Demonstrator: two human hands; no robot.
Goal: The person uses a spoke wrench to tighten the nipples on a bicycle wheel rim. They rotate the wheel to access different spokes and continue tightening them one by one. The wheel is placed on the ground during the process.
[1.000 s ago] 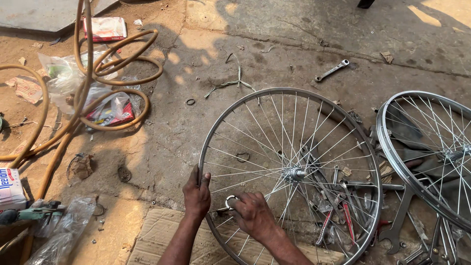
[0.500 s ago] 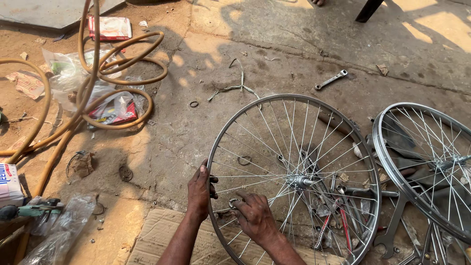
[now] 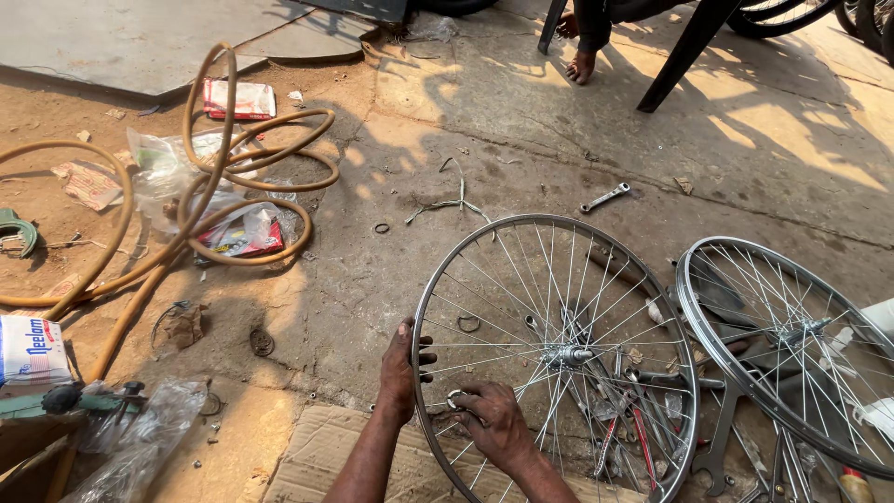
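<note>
Bicycle wheel [image 3: 559, 354], bare of tyre, lies flat on the concrete at the lower centre of the frame: a bright metal rim, thin crossing spokes and a silver hub [image 3: 566, 355] at its middle. Its near edge overlaps a sheet of brown cardboard [image 3: 321, 456] at the bottom of the frame. Tools, among them red-handled pliers [image 3: 643, 438], show through the spokes on its right side.

Left hand [image 3: 400, 371] reaches up from the bottom edge and grips the rim on its left side, fingers curled over the metal and closed around it. Right hand [image 3: 489, 416] sits just inside the rim beside the left, knuckles up, fingers bent and pinched on a small round metal tool [image 3: 456, 401] set against the spokes.

A second wheel [image 3: 782, 345] lies at the right edge, its rim just beside the first. A spanner [image 3: 605, 197] rests on the concrete above the wheels, and a coiled tan hose [image 3: 209, 200] fills the upper left.
</note>
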